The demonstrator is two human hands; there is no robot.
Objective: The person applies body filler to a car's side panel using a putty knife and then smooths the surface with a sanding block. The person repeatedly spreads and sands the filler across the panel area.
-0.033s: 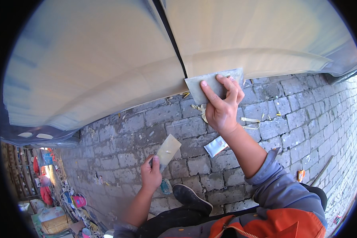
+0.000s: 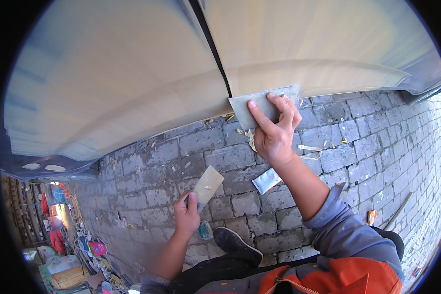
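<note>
A flat grey rectangular putty spreader (image 2: 241, 106) is in my right hand (image 2: 278, 132), with spread fingers pressing on its face. Its upper edge lies against the bottom of the vehicle's right door panel (image 2: 299, 63), just right of the dark vertical door gap (image 2: 215, 54). Beige filler covers much of this panel and the left panel (image 2: 132, 73). Lower down, away from the vehicle, my left hand (image 2: 186, 213) grips a putty knife (image 2: 208, 186) by its lower end, thumb on top. Pale putty coats its blade. The knife's handle is mostly hidden by my fingers.
A silver tube or packet (image 2: 266, 181) lies on the grey brick paving (image 2: 191, 147) beside my right forearm. Scraps of tape (image 2: 308, 148) are scattered nearby. My dark shoe (image 2: 235, 245) rests below. An orange tool (image 2: 372, 216) lies right; a pink bucket (image 2: 98, 249) and clutter stand left.
</note>
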